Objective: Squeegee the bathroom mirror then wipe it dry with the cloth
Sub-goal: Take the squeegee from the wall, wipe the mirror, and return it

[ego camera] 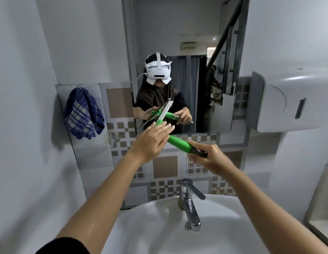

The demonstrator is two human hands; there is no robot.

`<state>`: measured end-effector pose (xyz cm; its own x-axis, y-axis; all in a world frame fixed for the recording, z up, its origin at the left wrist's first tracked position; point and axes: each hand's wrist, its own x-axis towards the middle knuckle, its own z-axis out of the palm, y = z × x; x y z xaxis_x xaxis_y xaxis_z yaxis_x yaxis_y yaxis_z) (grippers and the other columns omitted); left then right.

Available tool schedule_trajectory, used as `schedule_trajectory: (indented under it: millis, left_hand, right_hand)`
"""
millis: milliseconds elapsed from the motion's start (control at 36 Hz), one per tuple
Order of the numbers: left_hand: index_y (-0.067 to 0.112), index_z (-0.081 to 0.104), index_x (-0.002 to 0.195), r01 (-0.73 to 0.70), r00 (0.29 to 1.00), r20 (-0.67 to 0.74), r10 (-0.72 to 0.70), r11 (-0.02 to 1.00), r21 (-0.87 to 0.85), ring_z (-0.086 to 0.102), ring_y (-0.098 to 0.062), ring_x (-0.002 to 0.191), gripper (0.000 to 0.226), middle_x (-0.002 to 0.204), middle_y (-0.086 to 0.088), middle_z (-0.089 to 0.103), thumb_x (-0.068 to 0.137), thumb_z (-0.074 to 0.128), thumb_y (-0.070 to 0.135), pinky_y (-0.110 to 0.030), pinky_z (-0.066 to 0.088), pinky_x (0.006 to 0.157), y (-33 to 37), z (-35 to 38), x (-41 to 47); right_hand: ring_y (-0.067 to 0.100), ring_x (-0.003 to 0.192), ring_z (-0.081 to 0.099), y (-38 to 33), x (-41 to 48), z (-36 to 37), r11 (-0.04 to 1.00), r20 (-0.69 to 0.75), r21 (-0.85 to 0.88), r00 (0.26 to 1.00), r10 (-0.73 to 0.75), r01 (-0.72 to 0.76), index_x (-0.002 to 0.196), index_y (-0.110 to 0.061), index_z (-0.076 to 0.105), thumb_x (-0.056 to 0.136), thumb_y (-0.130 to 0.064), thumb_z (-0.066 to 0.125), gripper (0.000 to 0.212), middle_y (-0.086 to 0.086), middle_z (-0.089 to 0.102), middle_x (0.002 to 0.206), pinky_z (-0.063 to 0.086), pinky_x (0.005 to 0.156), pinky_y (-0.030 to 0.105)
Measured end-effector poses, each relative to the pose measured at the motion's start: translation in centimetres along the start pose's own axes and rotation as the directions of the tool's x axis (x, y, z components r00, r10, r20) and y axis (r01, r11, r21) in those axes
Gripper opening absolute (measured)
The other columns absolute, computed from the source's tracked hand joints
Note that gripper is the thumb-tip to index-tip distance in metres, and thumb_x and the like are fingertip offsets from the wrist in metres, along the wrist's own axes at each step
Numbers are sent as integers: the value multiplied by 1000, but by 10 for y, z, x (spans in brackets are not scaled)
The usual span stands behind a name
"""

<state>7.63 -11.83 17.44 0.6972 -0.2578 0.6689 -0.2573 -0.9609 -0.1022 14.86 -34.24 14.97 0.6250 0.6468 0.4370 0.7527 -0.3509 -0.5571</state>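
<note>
I hold a green-handled squeegee [178,142] in front of the lower part of the bathroom mirror [178,43]. My right hand [210,158] grips the dark end of its handle. My left hand [152,140] rests on the handle's upper part near the blade, fingers laid over it. The white blade [166,111] points up and left, close to the glass near the mirror's lower edge. A blue checked cloth [83,113] hangs on the wall to the left of the mirror. The mirror reflects a person with both hands on the squeegee.
A white sink [141,226] with a chrome tap [189,200] lies below my arms. A grey paper dispenser [287,103] juts from the right wall. Patterned tiles [165,167] cover the wall under the mirror.
</note>
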Motion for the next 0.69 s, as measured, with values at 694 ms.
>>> schedule_trajectory:
  millis: [694]
  left_hand:
    - [14,33,140,571,718,-464,-518,821,-34,56,-21,92,46,99,-8,61,95,36,23,-37,45,84,34,-7,-104]
  right_hand:
    - [17,133,39,-98,35,68,924,-494,337,870,11,180,142,-8,36,87,-34,63,66,10,45,143,32,111,33]
